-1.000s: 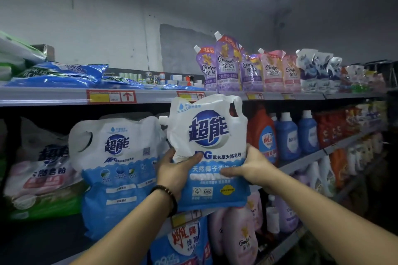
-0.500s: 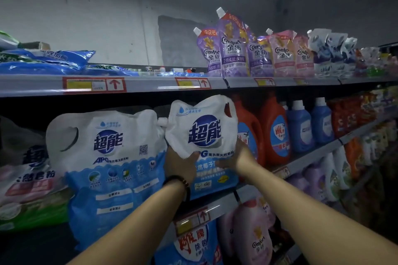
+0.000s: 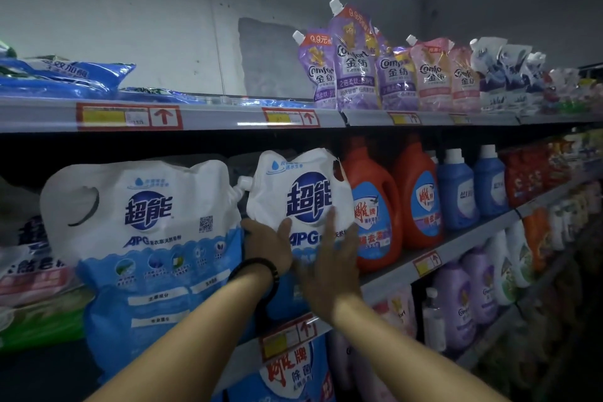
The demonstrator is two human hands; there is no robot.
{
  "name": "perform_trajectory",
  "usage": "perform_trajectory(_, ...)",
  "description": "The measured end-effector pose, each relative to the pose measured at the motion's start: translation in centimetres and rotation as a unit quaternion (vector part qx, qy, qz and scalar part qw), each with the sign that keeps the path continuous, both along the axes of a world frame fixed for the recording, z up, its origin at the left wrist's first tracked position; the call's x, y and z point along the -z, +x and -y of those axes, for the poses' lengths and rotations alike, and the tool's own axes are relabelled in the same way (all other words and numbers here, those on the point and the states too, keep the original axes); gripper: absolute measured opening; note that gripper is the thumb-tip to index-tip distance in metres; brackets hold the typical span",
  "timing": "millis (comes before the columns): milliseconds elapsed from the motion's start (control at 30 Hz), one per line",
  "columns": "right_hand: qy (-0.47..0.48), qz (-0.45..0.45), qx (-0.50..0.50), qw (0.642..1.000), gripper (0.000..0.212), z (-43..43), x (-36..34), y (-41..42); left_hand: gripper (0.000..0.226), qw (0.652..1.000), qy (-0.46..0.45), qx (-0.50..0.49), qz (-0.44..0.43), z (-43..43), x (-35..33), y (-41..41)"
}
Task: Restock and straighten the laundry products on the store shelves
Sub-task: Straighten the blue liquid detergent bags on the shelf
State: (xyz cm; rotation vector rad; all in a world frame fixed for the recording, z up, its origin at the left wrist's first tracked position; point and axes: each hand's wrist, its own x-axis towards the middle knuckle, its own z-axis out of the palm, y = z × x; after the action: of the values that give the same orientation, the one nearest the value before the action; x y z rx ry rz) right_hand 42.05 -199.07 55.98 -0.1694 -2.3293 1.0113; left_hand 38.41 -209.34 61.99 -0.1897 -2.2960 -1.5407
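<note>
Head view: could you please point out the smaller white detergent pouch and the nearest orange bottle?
smaller white detergent pouch [image 3: 308, 202], head view, on its blue logo
nearest orange bottle [image 3: 373, 212], head view, on its front label

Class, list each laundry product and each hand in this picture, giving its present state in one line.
small detergent pouch, roughly upright, between both hands
left hand, grips its left edge, thumb on front
right hand, fingers straight, pressing its front
large detergent pouch, upright beside it
orange bottles, upright
blue bottles, upright, white caps on
purple Comfort pouches, standing, capped
blue bags, lying flat
</note>
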Motion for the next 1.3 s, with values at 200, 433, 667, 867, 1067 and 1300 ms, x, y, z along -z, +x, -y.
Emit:
perform_trajectory(200, 0.123, 0.066, 0.076, 0.987, 0.098, 1.9, 2.2, -2.8, 0.081, 0.993, -0.113, -0.038, 0.021, 0.1, 0.7, 1.5)
perform_trajectory(433, 0.108, 0.127, 0.043, 0.985, 0.097, 0.9, 1.6, -3.8, 0.041, 0.892, -0.445, -0.053, -0.056, 2.4, 2.2, 3.9)
perform_trajectory(667, 0.146, 0.135, 0.038, 0.979, 0.107, -0.9, 0.7, -4.5, 0.039, 0.695, -0.707, -0.120, -0.055, 5.7, 4.8, 4.7)
perform_trajectory(867, 0.141, 0.192, 0.081, 0.968, 0.103, 0.6, -0.6, -2.1, 0.036, 0.619, -0.768, -0.097, -0.135, 14.3, 5.0, 5.7)
perform_trajectory(1067, 0.279, 0.248, 0.145, 0.917, 0.065, 5.3, -1.8, 2.7, 0.026, 0.631, -0.729, -0.077, -0.253, 24.4, 6.0, 8.0)
perform_trajectory(1300, 0.365, 0.221, -0.029, 0.904, 0.032, 13.8, -6.4, 5.9, 0.039, 0.677, -0.703, -0.099, -0.194, 31.3, 7.8, 10.3)
